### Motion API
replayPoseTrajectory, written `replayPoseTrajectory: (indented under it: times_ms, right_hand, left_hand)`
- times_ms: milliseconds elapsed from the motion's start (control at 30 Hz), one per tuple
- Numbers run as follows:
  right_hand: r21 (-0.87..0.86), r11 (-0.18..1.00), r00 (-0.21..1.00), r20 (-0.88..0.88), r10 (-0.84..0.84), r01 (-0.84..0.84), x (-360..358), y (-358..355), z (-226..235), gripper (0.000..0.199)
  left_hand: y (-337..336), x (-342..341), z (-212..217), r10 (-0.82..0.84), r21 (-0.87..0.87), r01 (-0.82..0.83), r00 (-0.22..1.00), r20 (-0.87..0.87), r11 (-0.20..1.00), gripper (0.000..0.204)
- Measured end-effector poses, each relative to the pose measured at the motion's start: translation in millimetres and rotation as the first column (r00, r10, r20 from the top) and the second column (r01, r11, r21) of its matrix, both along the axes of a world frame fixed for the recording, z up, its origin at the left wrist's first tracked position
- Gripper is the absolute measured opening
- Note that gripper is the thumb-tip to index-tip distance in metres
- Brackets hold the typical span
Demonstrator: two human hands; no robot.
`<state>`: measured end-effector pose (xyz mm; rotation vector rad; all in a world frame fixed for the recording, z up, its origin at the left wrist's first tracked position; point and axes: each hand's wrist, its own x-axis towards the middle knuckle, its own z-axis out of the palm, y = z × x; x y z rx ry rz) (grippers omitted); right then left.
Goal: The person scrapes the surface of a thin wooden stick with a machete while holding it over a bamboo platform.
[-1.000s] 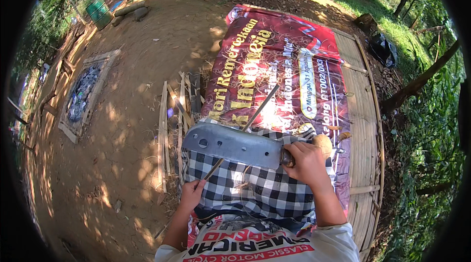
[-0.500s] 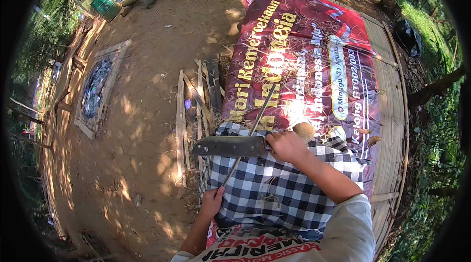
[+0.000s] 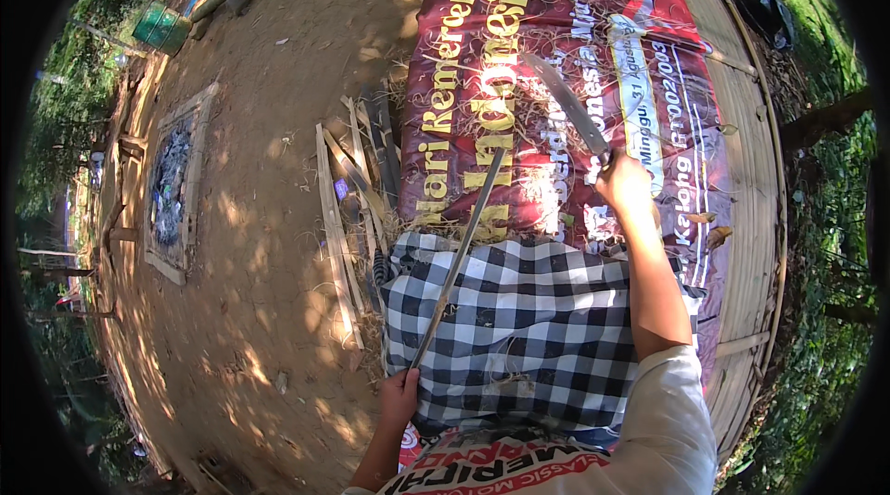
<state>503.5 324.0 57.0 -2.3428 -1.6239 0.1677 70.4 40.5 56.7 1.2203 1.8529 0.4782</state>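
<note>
Against the lower edge of the checked cloth [image 3: 547, 310] over my lap, my left hand [image 3: 399, 393] is closed round the near end of a long, thin bamboo strip [image 3: 450, 282]. The strip slants away and to the right, its far end above a dark red banner [image 3: 454, 115]. My right hand [image 3: 626, 184] grips the handle of a broad-bladed machete [image 3: 570, 106] over the banner. Its blade points away and to the left, apart from the strip. Thin curled shavings [image 3: 491, 41] lie scattered over the banner.
The banner covers a slatted bamboo platform [image 3: 746, 245]. Several split bamboo pieces [image 3: 338, 235] lie on the dirt ground to the left. Farther left is a framed fire pit [image 3: 171, 180] with ash. A green drum [image 3: 162, 29] stands at the far left.
My right hand has moved away from me and to the right with the machete. The blade has left the strip and swung from pointing left to pointing away. My left hand keeps hold of the strip.
</note>
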Motion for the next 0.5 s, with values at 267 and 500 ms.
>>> replayPoseTrajectory:
  times_ms: [267, 500]
  right_hand:
    - [0.191, 0.976, 0.826, -0.563, 0.021, 0.105, -20, -21, 38, 0.016]
    - [0.107, 0.942, 0.784, -0.529, 0.324, -0.317, -82, -59, 75, 0.024]
  left_hand:
    - [7, 8, 11, -0.036, 0.1, 0.036, 0.999, 0.001, 0.994, 0.034]
    - [2, 12, 23, -0.111, 0.099, 0.128, 0.98, -0.165, 0.987, 0.031]
